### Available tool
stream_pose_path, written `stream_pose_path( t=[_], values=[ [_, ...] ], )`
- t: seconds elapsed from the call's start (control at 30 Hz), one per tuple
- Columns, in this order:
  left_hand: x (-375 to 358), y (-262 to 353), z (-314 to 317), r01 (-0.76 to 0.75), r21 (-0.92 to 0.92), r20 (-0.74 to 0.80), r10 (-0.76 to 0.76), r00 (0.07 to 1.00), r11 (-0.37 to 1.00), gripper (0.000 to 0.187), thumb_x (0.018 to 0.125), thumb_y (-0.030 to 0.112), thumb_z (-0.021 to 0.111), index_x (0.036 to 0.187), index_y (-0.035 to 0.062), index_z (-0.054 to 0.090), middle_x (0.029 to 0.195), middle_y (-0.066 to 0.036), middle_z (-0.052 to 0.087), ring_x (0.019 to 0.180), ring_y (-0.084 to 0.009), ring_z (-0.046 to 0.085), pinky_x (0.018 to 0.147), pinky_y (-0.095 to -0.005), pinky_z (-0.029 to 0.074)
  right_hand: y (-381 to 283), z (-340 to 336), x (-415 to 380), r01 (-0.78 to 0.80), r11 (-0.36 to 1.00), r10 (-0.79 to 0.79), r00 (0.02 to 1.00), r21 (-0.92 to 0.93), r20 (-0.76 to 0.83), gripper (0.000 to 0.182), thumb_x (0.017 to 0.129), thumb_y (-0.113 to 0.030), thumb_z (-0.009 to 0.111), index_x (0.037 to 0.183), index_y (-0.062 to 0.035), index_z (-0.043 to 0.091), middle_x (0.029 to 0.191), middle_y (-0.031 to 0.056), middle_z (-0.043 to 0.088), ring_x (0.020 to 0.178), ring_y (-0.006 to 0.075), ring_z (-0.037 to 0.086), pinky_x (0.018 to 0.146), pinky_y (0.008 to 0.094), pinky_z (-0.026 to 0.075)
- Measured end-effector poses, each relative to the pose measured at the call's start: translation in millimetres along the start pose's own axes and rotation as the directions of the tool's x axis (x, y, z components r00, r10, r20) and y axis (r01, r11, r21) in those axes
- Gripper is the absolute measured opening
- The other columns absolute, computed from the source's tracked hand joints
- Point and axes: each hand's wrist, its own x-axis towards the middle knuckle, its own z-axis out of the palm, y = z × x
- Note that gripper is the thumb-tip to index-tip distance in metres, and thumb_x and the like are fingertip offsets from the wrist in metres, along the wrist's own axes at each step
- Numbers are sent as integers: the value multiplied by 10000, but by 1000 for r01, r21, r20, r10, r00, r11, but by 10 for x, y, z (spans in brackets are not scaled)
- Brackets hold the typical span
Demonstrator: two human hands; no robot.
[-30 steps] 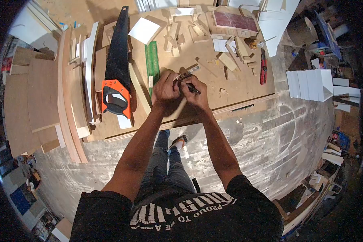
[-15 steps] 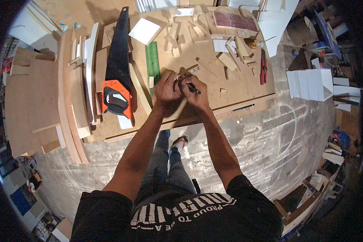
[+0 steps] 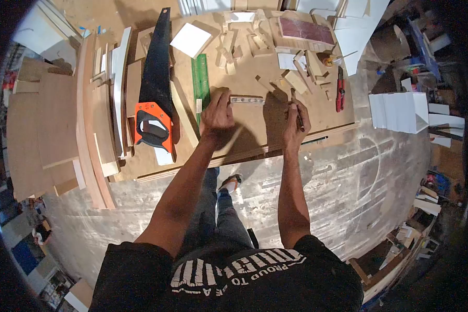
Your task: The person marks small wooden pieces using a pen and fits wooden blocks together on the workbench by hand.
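Note:
My left hand (image 3: 217, 115) is closed, pinching the left end of a small pale wooden strip (image 3: 247, 100) that has a row of dark marks along it. Away to the right, my right hand (image 3: 297, 124) grips a slim, dark pen-like tool (image 3: 300, 121) with its narrow end pointing away from me. What kind of tool it is I cannot make out. A green ruler (image 3: 199, 78) lies just left of my left hand, with a small wood piece on its near part. Small wood offcuts (image 3: 295, 81) lie beyond my right hand.
A handsaw (image 3: 154, 119) with an orange and black handle lies left on the wooden table (image 3: 249, 136). A red utility knife (image 3: 340, 91) lies near the right edge. A white square sheet (image 3: 190, 39), small wooden assemblies (image 3: 226, 51) and a dark red board (image 3: 307, 30) sit farther back.
My hands have separated: the right has moved right with the pen-like tool, away from the strip. My left hand keeps hold of the strip, which now lies more level.

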Motion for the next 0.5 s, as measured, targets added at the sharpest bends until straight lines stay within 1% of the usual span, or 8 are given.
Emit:
stream_pose_path(
  t=[0.03,0.07,0.1,0.17,0.27,0.37,0.47,0.5],
  values=[
    [4,30,-24,-8,6,-7,8,1000,1000,335,850,38,566,1185,20,575,1172,-174,605,1100,-383,603,917,-455,510,9,-51,70,116,986,-114,993,-121,19,233,993,-186,603,1139,-12,656,966,51,653,877,143,582,772,281,485],
    [11,54,-47,-16,13,-15,16,1000,1000,337,856,41,561,1191,11,574,1176,-182,603,1106,-386,601,920,-456,509,19,-95,137,129,956,-106,989,-265,102,278,958,-172,634,1190,-19,646,1038,107,669,949,215,614,839,331,496],
    [13,54,-65,-34,3,1,34,999,999,334,867,45,555,1198,5,566,1171,-189,595,1072,-396,606,884,-460,517,-92,-64,186,216,907,-162,971,-361,175,281,935,-156,648,1183,-22,651,1054,121,670,957,240,619,852,351,497],
    [4,6,-62,-71,-20,29,71,997,997,329,888,53,543,1211,-8,550,1159,-203,578,1002,-414,615,812,-468,533,-391,24,308,392,760,-242,911,-519,334,294,890,-123,675,1168,-29,662,1085,151,671,974,292,629,877,389,498],
    [-5,-48,-27,-17,-36,79,20,997,999,331,918,52,503,1239,-18,546,1218,-201,583,1152,-391,582,937,-448,507,-131,81,446,377,778,-122,875,-502,469,246,794,-190,722,1017,-88,704,1006,157,681,929,383,616,844,467,492],
    [64,25,-98,33,-111,53,-27,998,993,325,914,48,498,1227,-24,547,1181,-234,578,1013,-427,608,852,-492,517,-218,-23,444,335,818,-110,889,-467,445,353,800,-21,683,1151,-47,673,1068,157,671,985,326,626,855,417,508],
    [-25,-218,102,-7,-42,22,8,1000,999,326,921,34,470,1231,-37,541,1196,-246,575,1024,-437,601,860,-505,509,-204,-190,250,226,895,-4,867,-385,499,374,787,39,658,1149,-54,674,1040,154,675,988,329,627,848,399,509],
    [-19,-205,86,5,-49,2,-5,1000,999,331,916,29,473,1234,-33,540,1192,-248,576,1026,-441,600,858,-507,508,-192,-200,149,236,891,5,849,-388,528,376,779,1,676,1150,-62,678,1023,155,675,993,342,626,869,417,503]
  ],
)
